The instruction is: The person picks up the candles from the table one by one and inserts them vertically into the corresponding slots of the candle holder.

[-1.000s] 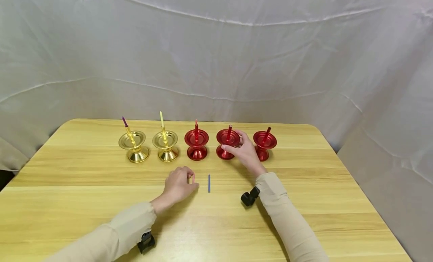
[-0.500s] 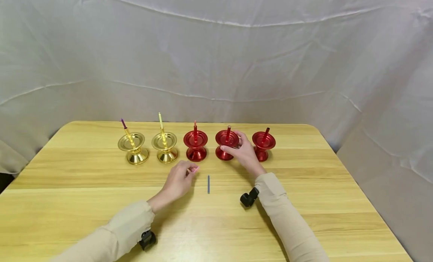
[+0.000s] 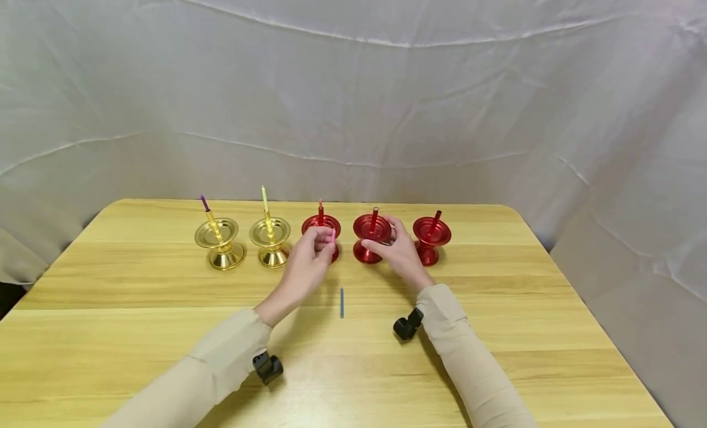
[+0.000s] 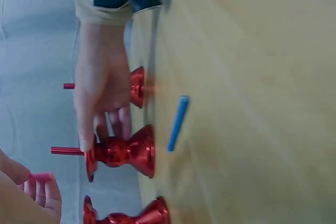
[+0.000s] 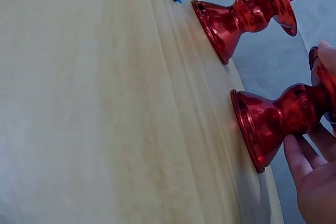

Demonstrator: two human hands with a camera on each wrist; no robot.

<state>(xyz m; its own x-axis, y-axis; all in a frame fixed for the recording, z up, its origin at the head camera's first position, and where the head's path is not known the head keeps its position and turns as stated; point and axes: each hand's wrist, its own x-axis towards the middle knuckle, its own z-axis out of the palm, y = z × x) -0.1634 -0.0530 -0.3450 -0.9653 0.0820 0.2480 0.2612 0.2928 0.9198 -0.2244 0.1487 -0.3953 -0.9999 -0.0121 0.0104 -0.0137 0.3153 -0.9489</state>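
Observation:
Raised in front of the middle red candle holder [image 3: 322, 220], my left hand [image 3: 307, 259] pinches a small pink candle [image 3: 333, 236] between thumb and fingers. My right hand [image 3: 402, 253] grips the red candle holder [image 3: 364, 226] to the right of it, thumb at the dish and fingers around the far side. That holder stands upright on the table, its thin tube [image 4: 67, 151] bare of any candle. In the right wrist view the fingers [image 5: 298, 163] lie against its stem. A blue candle [image 3: 342, 303] lies on the table between my forearms.
Two gold candle holders [image 3: 216, 234] stand at the left of the row, one with a purple candle [image 3: 205, 203], one with a yellow candle [image 3: 264, 198]. A third red candle holder [image 3: 432, 231] stands at the right. Grey cloth [image 3: 353, 108] hangs behind the wooden table [image 3: 497, 305].
My left hand has lifted the pink candle off the table and carried it up, forward and slightly right, turning it upright. My right hand keeps its hold on the red candle holder.

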